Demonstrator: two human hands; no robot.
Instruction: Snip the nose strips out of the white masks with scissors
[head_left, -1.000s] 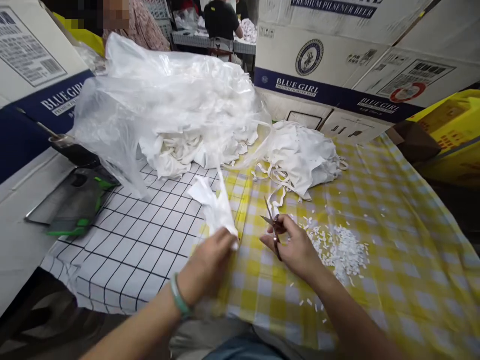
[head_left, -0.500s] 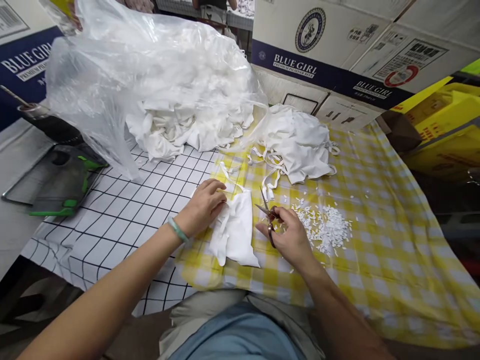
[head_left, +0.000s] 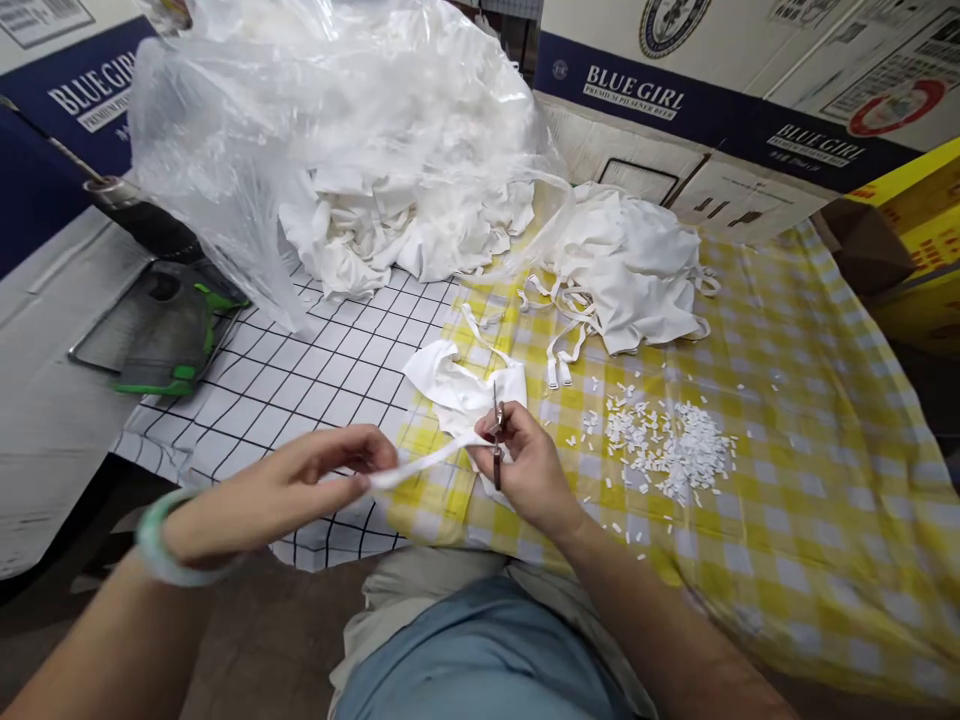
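My left hand (head_left: 300, 490), with a pale green bangle on its wrist, pinches the end of a white strap (head_left: 420, 466). The strap runs taut toward my right hand (head_left: 529, 465), which holds a pair of small scissors (head_left: 497, 445) with the blades pointing away from me. The strap's far end passes beside or under the right fingers; its exact hold there is hidden. Behind the scissors lies the white garment (head_left: 454, 385), crumpled on the yellow checked cloth, with another strap (head_left: 480, 335) stretching up from it. Small white clippings (head_left: 686, 450) lie in a heap right of my right hand.
A pile of white garments (head_left: 626, 265) with dangling straps sits behind. A clear plastic bag (head_left: 217, 170) spills more white fabric. Cartons (head_left: 637, 95) stand at the back. At left is a grey and green tool (head_left: 169, 330). Yellow checked cloth (head_left: 810, 480) covers the right side.
My left hand has moved left and toward me, drawing out a strap. My right hand with the scissors has moved left over the garment, which is now more bunched. The view has shifted slightly.
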